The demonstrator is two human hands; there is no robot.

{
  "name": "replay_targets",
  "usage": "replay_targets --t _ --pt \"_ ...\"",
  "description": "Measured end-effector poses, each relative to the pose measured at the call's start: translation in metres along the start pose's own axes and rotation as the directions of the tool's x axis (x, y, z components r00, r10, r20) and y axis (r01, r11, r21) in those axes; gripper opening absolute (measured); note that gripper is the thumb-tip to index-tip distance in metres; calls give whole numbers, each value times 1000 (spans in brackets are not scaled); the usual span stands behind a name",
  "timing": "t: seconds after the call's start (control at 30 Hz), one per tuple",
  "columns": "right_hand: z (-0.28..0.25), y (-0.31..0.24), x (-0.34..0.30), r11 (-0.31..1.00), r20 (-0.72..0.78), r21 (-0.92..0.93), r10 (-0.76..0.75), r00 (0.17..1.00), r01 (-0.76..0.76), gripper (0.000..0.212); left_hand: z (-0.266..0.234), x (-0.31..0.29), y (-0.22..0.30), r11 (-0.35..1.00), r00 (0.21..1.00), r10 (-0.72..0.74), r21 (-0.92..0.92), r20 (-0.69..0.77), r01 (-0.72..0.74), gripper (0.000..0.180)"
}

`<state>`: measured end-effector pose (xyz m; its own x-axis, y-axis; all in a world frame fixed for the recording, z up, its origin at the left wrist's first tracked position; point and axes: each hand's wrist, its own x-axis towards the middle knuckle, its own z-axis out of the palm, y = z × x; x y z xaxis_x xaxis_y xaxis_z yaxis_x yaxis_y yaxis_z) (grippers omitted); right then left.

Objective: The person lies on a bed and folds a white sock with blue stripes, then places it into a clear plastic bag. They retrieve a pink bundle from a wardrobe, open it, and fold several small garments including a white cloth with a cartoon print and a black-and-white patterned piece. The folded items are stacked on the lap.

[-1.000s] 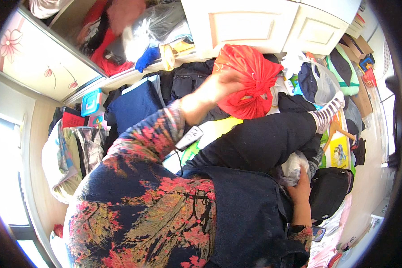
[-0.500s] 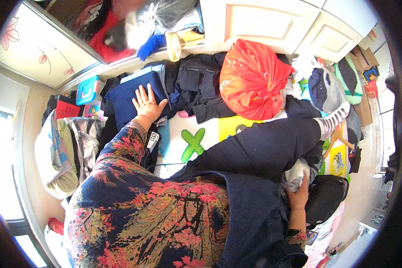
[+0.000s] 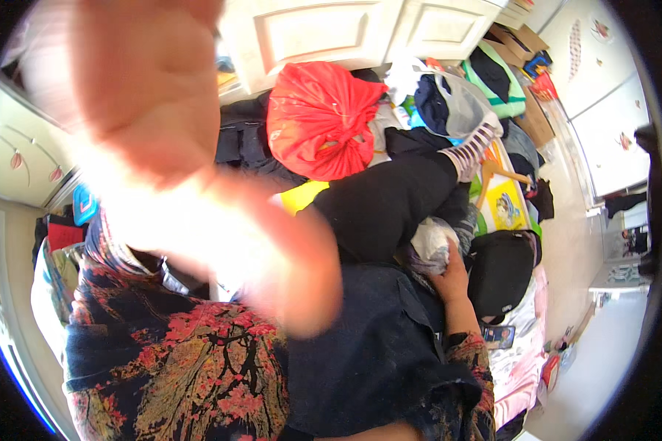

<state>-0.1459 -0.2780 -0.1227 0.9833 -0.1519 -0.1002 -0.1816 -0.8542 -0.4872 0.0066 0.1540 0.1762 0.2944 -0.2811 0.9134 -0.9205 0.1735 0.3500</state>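
My left hand (image 3: 176, 147) is raised close before the view, large and blurred. Its thumb stretches away from the palm, and the other fingers run up toward the upper edge; I see nothing held in it. Behind it, most of the folded clothes on the left are hidden. My right hand (image 3: 451, 278) is closed on a bunched whitish-grey cloth (image 3: 432, 246) beside my bent leg (image 3: 390, 198) in black trousers. A striped sock (image 3: 469, 152) covers that foot. Just right of the right hand lies a black bag (image 3: 502, 272).
A knotted red plastic bag (image 3: 320, 121) stands beyond my leg, next to dark clothes (image 3: 243, 136). Near my foot are a wooden hanger (image 3: 496, 180) and a translucent bag of clothes (image 3: 456, 103). A phone (image 3: 499, 336) lies on pink cloth (image 3: 522, 367). White cabinet doors (image 3: 316, 37) line the back.
My left hand has lifted off the dark blue folded clothes and come up close to the view. The view has turned right, so the scene sits further left. My right hand still grips the cloth.
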Motion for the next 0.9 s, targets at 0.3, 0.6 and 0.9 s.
replay_targets --t 0.3,0.6,0.9 --pt "-5 -3 -1 998 12 -26 49 999 -48 93 33 -52 -80 905 919 -393 165 -34 393 88" --pt "-5 -3 4 985 82 -82 158 984 -151 94 77 -280 -198 145 207 -975 464 -84 874 90" --pt "-30 -35 0 976 136 -1 216 967 -218 90 65 -242 -219 88 123 -990 387 -68 918 93"
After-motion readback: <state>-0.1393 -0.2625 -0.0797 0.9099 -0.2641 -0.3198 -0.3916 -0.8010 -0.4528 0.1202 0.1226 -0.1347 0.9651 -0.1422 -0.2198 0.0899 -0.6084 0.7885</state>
